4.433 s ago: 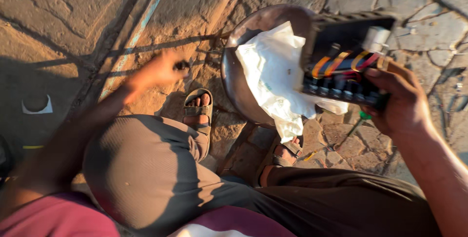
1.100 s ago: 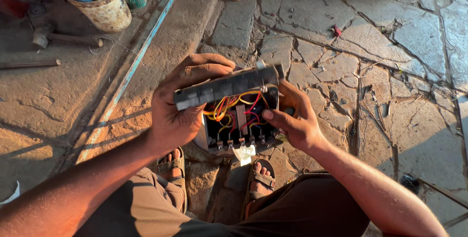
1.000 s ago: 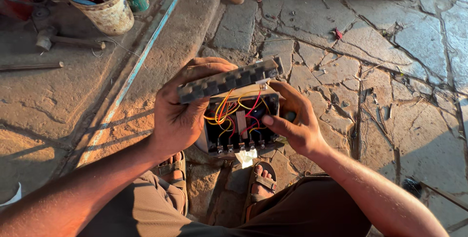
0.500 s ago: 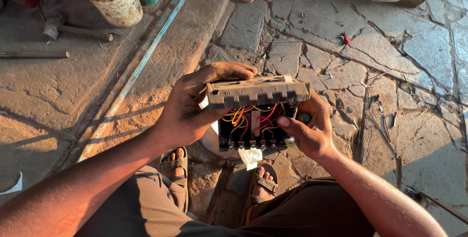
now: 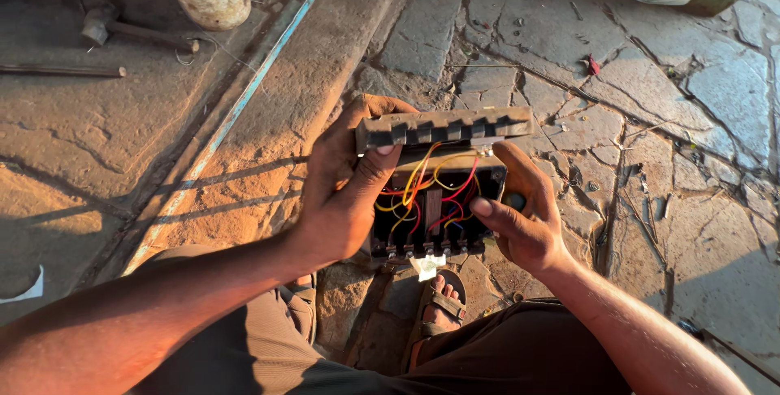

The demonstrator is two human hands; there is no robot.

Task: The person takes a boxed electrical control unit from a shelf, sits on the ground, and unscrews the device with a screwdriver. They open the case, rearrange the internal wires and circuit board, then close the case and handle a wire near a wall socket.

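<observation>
Both hands are clamped on one thing: my left hand (image 5: 345, 200) is gripping the left side of the black rectangular plastic electrical box (image 5: 435, 216) with its thumb pressing on the front edge, and my right hand (image 5: 520, 220) is holding the right side with the fingers reaching into the open cavity. I am holding the box in the air above my knees, over the cracked grey stone floor (image 5: 674, 159), not resting on anything.

I am lifting the ribbed dark lid strip (image 5: 443, 127) away from the box's far edge, and the bundle of yellow, red and orange wires (image 5: 422, 196) is stretching between the lid and the inside. I think the main risk is here: if I am opening the lid too wide or too fast, the thin wires may be pulled out from their terminals or may break at the joint.

Because nothing is supporting the box from under, a slip of one hand could drop it on the stone, next to my foot in the brown strap sandal (image 5: 435, 310), and the plastic could crack. The small white paper tag (image 5: 426, 266) is hanging loose at the near edge and could tear away. I cannot tell if the wires are carrying current; if yes, my right fingers are near bare contacts.
</observation>
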